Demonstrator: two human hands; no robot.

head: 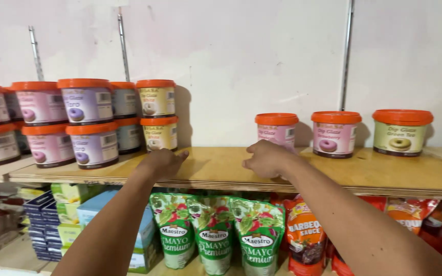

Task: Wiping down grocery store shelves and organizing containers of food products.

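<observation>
You're in a shop. Evidence: plywood shelf (221, 171) on wall-mounted metal rails (346, 56), stacked orange-lidded tubs (88, 122) in several label colours, rows of identical green sauce pouches (213, 232) and boxed goods (52, 220) below.

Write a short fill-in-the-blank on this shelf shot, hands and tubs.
1. Every tub on the wooden shelf has a lid coloured ____.
2. The right hand reaches toward the pink-labelled tub, which stands ____ of the three tubs at right.
3. The left hand lies nearest the yellow-labelled tubs, which are stacked ____ high.
4. The pouches on the shelf below the hands are mainly ____.

Missing words: orange; leftmost; two; green
</observation>
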